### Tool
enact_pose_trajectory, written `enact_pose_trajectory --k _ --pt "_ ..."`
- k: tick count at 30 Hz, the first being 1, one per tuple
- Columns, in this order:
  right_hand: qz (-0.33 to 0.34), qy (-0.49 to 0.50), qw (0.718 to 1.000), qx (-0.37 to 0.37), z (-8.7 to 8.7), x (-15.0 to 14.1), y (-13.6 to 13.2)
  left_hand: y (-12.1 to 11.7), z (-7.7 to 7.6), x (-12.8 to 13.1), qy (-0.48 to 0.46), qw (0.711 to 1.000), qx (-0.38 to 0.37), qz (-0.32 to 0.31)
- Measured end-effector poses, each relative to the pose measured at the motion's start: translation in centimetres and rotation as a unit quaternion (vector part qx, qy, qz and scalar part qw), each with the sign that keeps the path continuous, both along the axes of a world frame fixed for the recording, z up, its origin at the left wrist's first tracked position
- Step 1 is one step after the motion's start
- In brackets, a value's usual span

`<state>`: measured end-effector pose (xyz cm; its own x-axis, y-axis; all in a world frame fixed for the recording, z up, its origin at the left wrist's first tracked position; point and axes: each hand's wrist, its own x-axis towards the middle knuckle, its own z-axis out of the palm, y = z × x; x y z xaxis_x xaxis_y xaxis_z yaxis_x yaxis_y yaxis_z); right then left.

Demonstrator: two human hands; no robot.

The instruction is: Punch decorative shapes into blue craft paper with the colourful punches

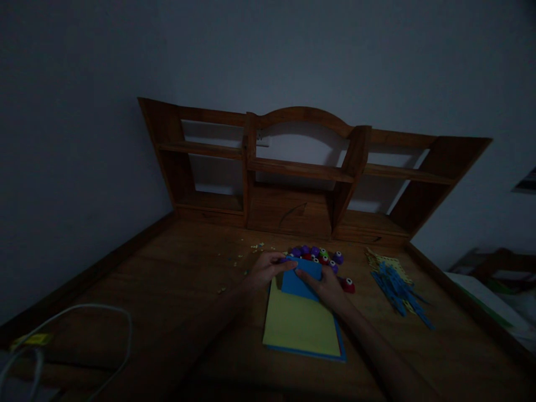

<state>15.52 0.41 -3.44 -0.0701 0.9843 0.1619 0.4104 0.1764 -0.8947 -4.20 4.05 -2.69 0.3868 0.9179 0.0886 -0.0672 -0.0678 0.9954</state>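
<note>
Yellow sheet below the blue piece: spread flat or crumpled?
Spread flat: the yellow sheet lies smooth, its visible edges straight. Its far end is partly hidden behind the blue piece.

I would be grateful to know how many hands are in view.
2: the left hand is at the upper left of the small blue sheet, and the right hand holds its right side. Some fingers are hidden.

I see the right hand (329,285) holding a blue card (298,283) over the far end of the yellow paper (300,329), the left hand (264,271) at the card's corner. Just beyond the paper I have punches (315,251); right of it, blue strips (397,287); left of it, a cable (96,305); well beyond it, a shelf (288,212).
</note>
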Motion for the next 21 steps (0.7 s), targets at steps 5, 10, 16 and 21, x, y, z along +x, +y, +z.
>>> enact_pose_trajectory --k 5,10,16,21 --pt "-0.002 -0.01 1.0 -0.008 -0.15 0.01 0.05 -0.39 0.21 0.09 -0.012 1.0 -0.009 -0.013" --pt "0.011 -0.004 1.0 -0.011 -0.06 -0.12 0.02 -0.17 0.04 0.11 -0.003 1.0 -0.01 -0.004" --pt "0.055 0.012 0.998 -0.006 0.05 -0.05 0.35 0.54 -0.1 -0.06 0.027 0.998 -0.051 0.035" --pt "0.046 0.049 0.998 -0.005 0.21 0.13 0.65 0.27 0.23 0.07 -0.003 0.999 -0.041 0.009"
